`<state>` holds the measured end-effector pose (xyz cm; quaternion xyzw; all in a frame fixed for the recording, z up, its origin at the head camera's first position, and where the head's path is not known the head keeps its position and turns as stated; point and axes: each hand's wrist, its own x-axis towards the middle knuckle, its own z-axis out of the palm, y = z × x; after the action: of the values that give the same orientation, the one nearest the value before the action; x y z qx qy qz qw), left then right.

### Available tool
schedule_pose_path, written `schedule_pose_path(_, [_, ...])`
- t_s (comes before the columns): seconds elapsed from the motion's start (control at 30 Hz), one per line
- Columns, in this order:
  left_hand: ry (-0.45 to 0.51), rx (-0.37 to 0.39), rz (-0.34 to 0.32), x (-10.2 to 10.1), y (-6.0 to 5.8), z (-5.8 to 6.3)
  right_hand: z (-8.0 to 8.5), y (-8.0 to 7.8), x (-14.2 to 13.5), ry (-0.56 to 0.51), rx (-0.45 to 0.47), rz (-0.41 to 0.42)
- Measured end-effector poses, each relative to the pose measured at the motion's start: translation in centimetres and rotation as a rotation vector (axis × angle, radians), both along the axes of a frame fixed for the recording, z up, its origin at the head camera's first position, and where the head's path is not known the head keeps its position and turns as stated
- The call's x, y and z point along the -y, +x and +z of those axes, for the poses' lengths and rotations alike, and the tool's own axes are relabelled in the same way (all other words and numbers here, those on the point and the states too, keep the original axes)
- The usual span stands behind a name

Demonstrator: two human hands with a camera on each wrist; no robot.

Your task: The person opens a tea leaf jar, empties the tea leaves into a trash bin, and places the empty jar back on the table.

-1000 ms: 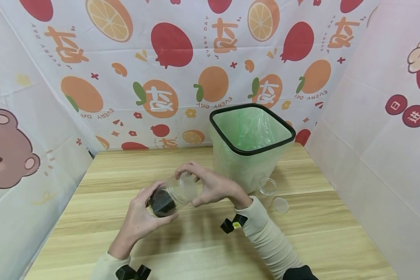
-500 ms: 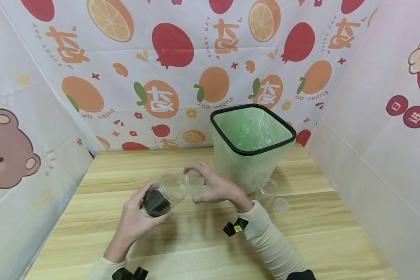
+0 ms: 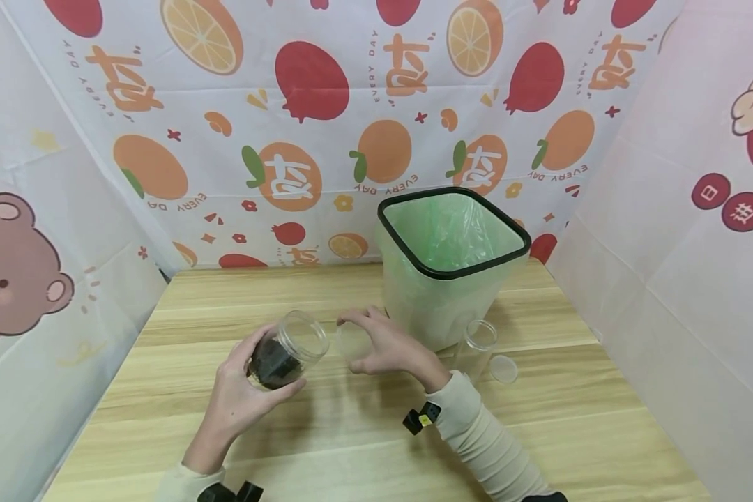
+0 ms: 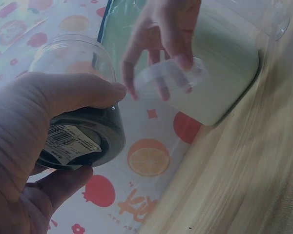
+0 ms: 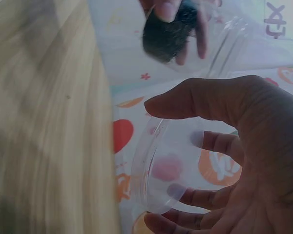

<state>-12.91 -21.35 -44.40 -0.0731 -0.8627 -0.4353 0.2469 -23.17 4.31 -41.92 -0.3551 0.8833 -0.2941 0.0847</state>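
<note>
My left hand (image 3: 235, 390) grips a clear jar (image 3: 298, 335) that is tilted with its uncovered mouth to the right. Dark, dry-looking contents (image 5: 168, 31) fill its lower part, and a barcode label (image 4: 71, 144) shows on its base. My right hand (image 3: 392, 345) holds a clear round lid (image 4: 168, 75) by its edge, thumb on one side and fingers on the other. A gap separates the lid from the jar's mouth. To the right of my right hand, a second clear jar (image 3: 477, 345) stands uncovered, with another clear lid (image 3: 504, 368) lying flat beside it.
A pale green bin (image 3: 439, 300) with a black rim and a plastic liner stands at the back right, close behind my right hand. Wooden tabletop (image 3: 326, 446) lies under everything. Printed cloth (image 3: 226, 139) hangs along the back and both sides.
The lid has come off the jar's mouth and moved right and slightly down with my right hand. My left hand has drawn the jar a little to the left.
</note>
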Motion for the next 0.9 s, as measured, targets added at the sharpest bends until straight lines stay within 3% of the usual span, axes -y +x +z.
schedule_pose_path(0.67, [-0.009, 0.065, 0.023, 0.0, -0.1, -0.4, -4.7, -0.8, -0.5, 0.174, -0.019, -0.034])
schedule_pose_path(0.9, [-0.012, 0.069, 0.024, 0.0, 0.0, -0.3, -5.5, -0.8, -0.5, 0.196, -0.012, -0.045])
